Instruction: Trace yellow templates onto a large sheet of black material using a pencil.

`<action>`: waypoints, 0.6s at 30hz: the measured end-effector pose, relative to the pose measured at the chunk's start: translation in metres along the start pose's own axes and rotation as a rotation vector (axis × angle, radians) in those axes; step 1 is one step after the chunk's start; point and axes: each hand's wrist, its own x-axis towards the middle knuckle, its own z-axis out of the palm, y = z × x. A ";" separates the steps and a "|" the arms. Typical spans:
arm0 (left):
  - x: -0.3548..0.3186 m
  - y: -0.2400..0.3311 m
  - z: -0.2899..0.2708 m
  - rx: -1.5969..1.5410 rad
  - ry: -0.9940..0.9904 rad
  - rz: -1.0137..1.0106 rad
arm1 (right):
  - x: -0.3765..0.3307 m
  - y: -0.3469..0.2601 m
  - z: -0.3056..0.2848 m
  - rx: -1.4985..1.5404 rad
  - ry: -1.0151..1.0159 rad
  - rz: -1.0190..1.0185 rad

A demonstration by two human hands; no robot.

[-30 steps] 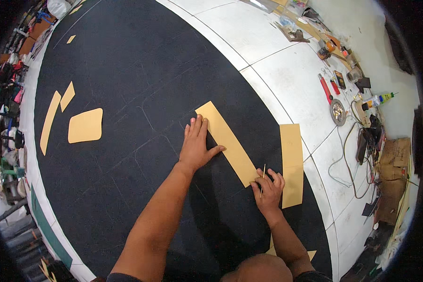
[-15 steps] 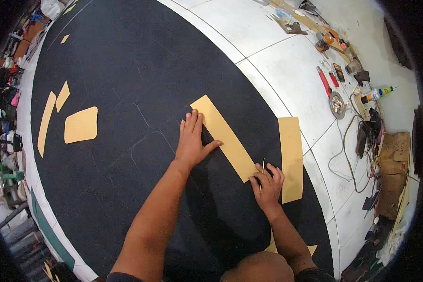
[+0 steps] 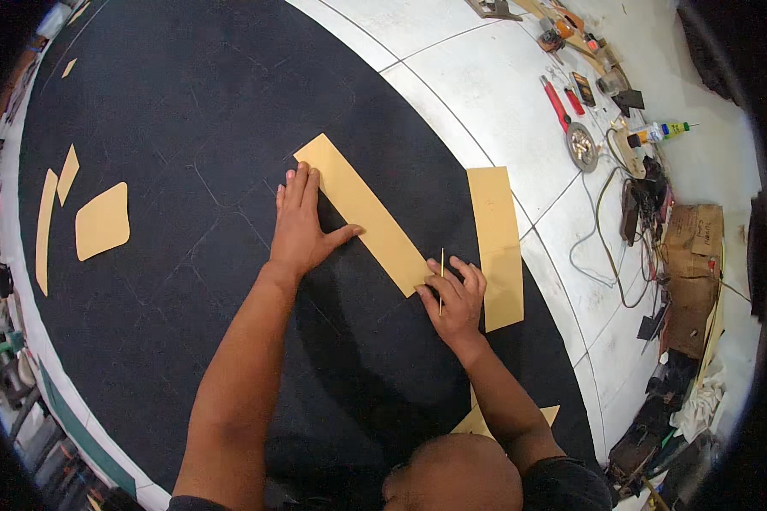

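since the earlier frame the left hand (image 3: 301,223) had slid slightly along the long tan cardboard strip (image 3: 362,211), and the right hand (image 3: 453,296) had stayed at the strip's near end. the left hand lay flat and open, fingers spread, its thumb touching the strip's left edge and its palm on the large black fabric sheet (image 3: 187,111). the right hand was curled shut around a thin yellowish stick-like tool (image 3: 441,274), held upright at the strip's near right corner. just right of it lay a second, shorter tan cardboard strip (image 3: 496,243), partly over the white tiled floor (image 3: 486,77). far left on the fabric sat a tan rounded square piece (image 3: 102,221) beside narrow tan offcuts (image 3: 46,230). red-handled tools (image 3: 557,102) and cables lay at the far right.
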 end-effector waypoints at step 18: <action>0.001 0.002 -0.006 0.019 0.004 -0.007 | 0.006 -0.004 -0.003 -0.009 -0.001 -0.028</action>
